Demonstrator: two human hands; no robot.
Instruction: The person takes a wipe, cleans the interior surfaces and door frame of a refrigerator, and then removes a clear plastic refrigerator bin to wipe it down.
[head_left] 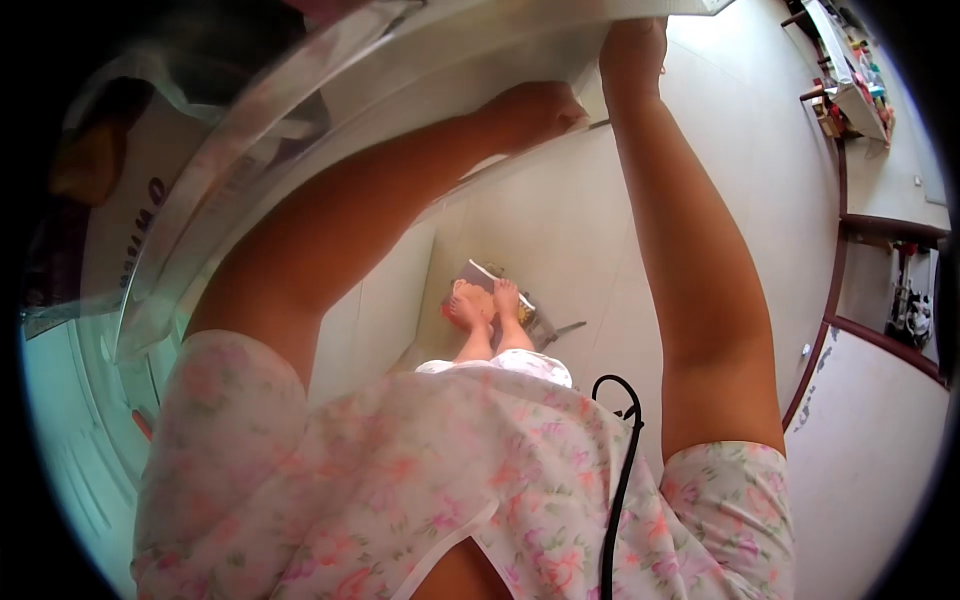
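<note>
Reaching up to half past twelve with the left hand (548,110), curled narrow close by the lower edge of the clear plastic piece (420,85). Reaching to one o'clock with the right hand (635,50), likewise curled, beside the far end of that plastic near the top of the view. Cannot tell if gripping or merely resting there, with fingertips hidden on both sides. Sweeping in a broad curve from nine o'clock round to one, with printed packaging (140,235) behind it at nine. Standing barefoot at the centre on what looks like a patterned mat (485,288), over a pale floor (590,240). At two o'clock, a shelf (850,95) of objects too small to name. At five, a black cable (622,470) over floral clothing (430,430).
</note>
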